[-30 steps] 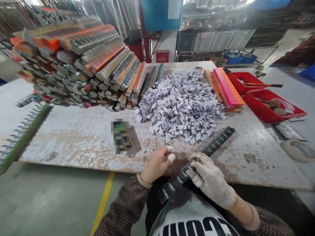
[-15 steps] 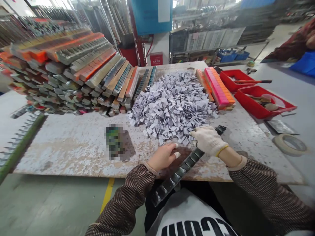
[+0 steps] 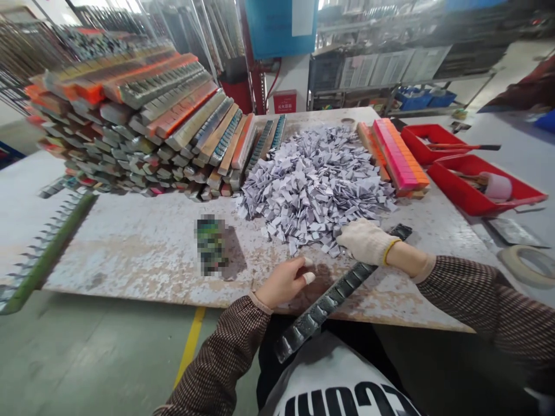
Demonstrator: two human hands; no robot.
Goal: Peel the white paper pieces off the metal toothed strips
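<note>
My left hand (image 3: 282,283), bare with white covers on two fingertips, hovers over the near part of the table. Its fingers are apart and hold nothing that I can see. A white knit glove covers my right hand (image 3: 366,241), whose curled fingers are at the near edge of a heap of small white folded pieces (image 3: 321,179). Whether a piece is between those fingertips is hidden. Below the hands, a dark notched strip (image 3: 332,297) lies slantwise, its lower end over my lap and its far end past my right wrist.
Long notched bars (image 3: 130,127) are stacked high on the left. Pink and orange bars (image 3: 396,156) lie right of the heap, beside red trays (image 3: 481,196) and a tape roll (image 3: 526,266). A blurred-out object (image 3: 211,245) stands left. A green toothed rail (image 3: 52,254) crosses the left end.
My right hand has shifted off the strip toward the heap, uncovering more of the strip. My left hand has moved slightly away from the heap. The whole view has turned a little to the left.
</note>
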